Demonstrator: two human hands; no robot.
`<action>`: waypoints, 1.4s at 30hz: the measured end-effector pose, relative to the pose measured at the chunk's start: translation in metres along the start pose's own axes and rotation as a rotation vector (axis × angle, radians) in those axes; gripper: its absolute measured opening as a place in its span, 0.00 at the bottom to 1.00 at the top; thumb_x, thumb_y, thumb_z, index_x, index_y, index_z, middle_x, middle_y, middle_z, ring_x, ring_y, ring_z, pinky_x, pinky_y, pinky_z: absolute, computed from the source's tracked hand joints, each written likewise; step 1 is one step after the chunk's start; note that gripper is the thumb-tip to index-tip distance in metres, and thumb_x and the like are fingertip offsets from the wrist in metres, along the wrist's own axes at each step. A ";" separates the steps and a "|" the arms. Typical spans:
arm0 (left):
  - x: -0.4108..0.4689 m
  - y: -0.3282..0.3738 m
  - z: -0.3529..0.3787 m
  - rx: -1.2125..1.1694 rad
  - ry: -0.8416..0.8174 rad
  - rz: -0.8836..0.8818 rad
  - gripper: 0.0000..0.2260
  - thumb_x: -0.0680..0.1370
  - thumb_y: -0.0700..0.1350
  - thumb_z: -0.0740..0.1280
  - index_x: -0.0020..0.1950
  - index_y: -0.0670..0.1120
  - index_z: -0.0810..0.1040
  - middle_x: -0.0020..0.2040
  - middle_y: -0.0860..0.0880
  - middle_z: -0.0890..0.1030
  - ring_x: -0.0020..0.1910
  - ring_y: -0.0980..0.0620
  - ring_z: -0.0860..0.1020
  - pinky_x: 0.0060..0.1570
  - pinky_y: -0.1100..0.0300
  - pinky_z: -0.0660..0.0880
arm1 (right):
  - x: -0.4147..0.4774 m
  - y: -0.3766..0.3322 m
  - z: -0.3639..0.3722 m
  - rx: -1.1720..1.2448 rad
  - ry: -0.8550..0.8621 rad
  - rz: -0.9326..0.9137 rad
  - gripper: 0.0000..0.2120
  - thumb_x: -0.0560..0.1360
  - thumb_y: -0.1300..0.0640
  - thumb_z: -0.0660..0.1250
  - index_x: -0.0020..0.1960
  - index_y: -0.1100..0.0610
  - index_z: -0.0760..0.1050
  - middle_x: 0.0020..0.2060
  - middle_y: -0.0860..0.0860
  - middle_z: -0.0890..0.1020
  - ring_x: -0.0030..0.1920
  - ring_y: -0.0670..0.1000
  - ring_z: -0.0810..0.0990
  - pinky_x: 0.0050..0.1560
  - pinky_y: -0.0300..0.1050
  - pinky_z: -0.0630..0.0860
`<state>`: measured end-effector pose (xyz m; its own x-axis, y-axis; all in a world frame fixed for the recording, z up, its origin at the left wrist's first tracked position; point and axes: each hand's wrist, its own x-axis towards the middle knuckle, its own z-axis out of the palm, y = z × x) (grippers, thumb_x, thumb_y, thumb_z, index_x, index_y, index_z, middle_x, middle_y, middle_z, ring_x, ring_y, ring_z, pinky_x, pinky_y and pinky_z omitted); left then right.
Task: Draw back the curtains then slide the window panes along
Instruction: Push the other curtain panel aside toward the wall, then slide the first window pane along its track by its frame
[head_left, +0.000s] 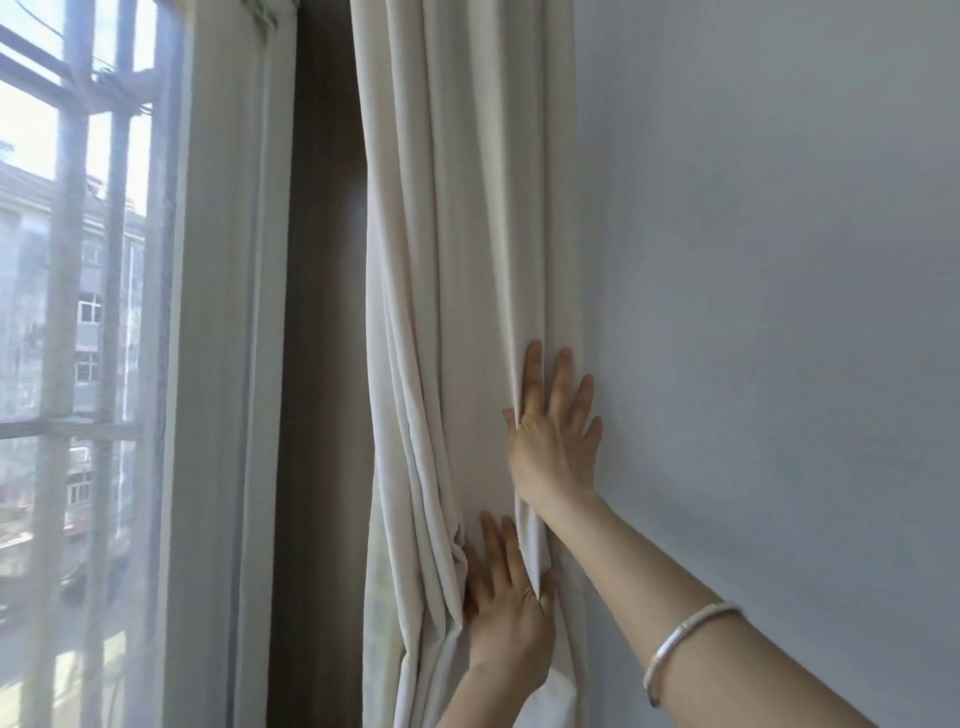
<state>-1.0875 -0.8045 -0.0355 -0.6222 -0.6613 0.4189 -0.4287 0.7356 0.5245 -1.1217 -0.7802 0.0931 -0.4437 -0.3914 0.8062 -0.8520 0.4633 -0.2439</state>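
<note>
Pressing both your hands flat on the cream curtain (457, 260), which is bunched in vertical folds against the grey wall (769, 312) on the right side of the window opening.

Your right hand (553, 441) is the upper one: fingers spread and straight, palm on the fabric at the curtain's wall-side edge, thumb tucked at a fold. Not gripping, just flat contact. A silver bangle (685, 647) sits on that forearm.

Your left hand (511, 608) is lower, also splayed, fingers pointing up. A fold of cloth runs between its thumb and index finger, so it looks lightly pinched there; rest of the hand lies flat. Can't tell how firm that pinch is.

Left of the bunched curtain there's a dark brown vertical strip (322, 364), then a sheer white curtain (223, 338) hanging over the window pane (31, 312). Window bars (70, 234) and buildings outside show through the sheer. Can't tell from here whether the pane itself is slid along or closed.
</note>
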 end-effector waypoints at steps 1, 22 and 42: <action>-0.004 0.000 -0.003 -0.011 -0.003 -0.002 0.28 0.80 0.55 0.47 0.66 0.51 0.27 0.73 0.49 0.30 0.72 0.45 0.32 0.74 0.50 0.42 | -0.001 -0.002 -0.002 0.008 -0.003 -0.008 0.33 0.80 0.50 0.51 0.71 0.50 0.29 0.75 0.56 0.40 0.73 0.65 0.42 0.68 0.66 0.55; -0.172 -0.009 -0.101 0.295 0.109 -0.064 0.44 0.70 0.72 0.49 0.68 0.48 0.27 0.71 0.50 0.27 0.71 0.42 0.30 0.71 0.43 0.37 | -0.105 -0.058 -0.129 0.048 -0.143 -0.014 0.35 0.77 0.43 0.52 0.72 0.52 0.32 0.75 0.54 0.40 0.73 0.65 0.40 0.69 0.67 0.48; -0.434 -0.114 -0.287 0.435 0.363 -0.231 0.42 0.71 0.69 0.55 0.74 0.46 0.44 0.77 0.47 0.48 0.75 0.46 0.46 0.73 0.47 0.46 | -0.282 -0.271 -0.218 0.237 -0.112 -0.255 0.36 0.76 0.43 0.55 0.73 0.52 0.36 0.75 0.55 0.45 0.74 0.62 0.45 0.71 0.60 0.50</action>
<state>-0.5813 -0.6433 -0.0643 -0.2516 -0.7621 0.5966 -0.8018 0.5093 0.3125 -0.7049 -0.6219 0.0496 -0.2249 -0.5613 0.7965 -0.9741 0.1477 -0.1710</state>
